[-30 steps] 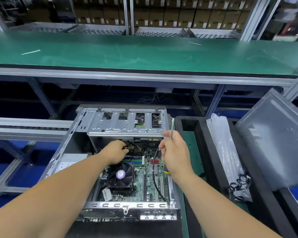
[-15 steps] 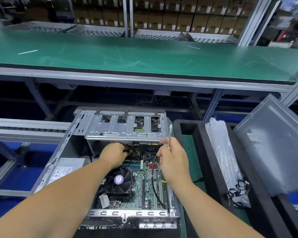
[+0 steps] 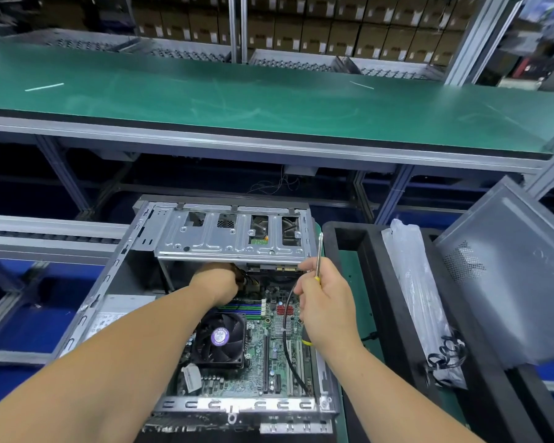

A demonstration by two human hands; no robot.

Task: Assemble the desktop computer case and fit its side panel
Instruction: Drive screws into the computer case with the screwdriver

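Head view: the open computer case (image 3: pixel 115 302) lies flat in front of the person, motherboard up. The left hand (image 3: pixel 216 282) reaches under the drive cage (image 3: pixel 231 241), its fingers tucked among yellow-and-black cables (image 3: pixel 248 281); whether they grip anything, I cannot tell. The right hand (image 3: pixel 325 302) has its fingers curled round a screwdriver (image 3: pixel 318 251), shaft up, just right of the cage. Farther right of those fingers, the grey side panel (image 3: pixel 518 276) leans tilted beside a plastic bag (image 3: pixel 413 282).

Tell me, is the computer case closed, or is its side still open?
Open. The computer case shows its fan and motherboard, and the side panel leans apart at the right.
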